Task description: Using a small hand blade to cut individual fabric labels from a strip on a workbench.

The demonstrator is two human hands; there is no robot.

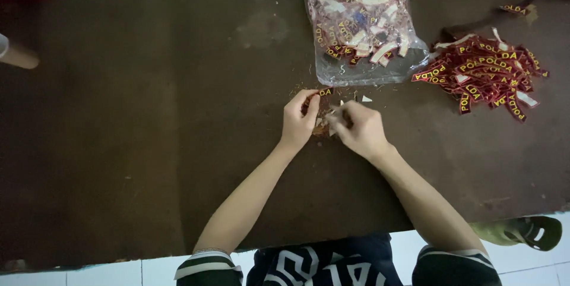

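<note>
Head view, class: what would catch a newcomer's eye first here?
The two hands meet at the middle of the dark brown table, the left hand pinching a small red and yellow patch beside the right hand. Behind them lies a clear plastic bag stuffed with patches, with a loose heap of patches to its right.

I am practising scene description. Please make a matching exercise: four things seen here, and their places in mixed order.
Things:
1. clear plastic bag
2. loose pile of red patches
3. left hand
4. sandal

Places:
A. on the floor, lower right
B. top centre of the table
C. pinching one red patch
D. on the table, right of the bag

Pairs: 1-B, 2-D, 3-C, 4-A
</note>
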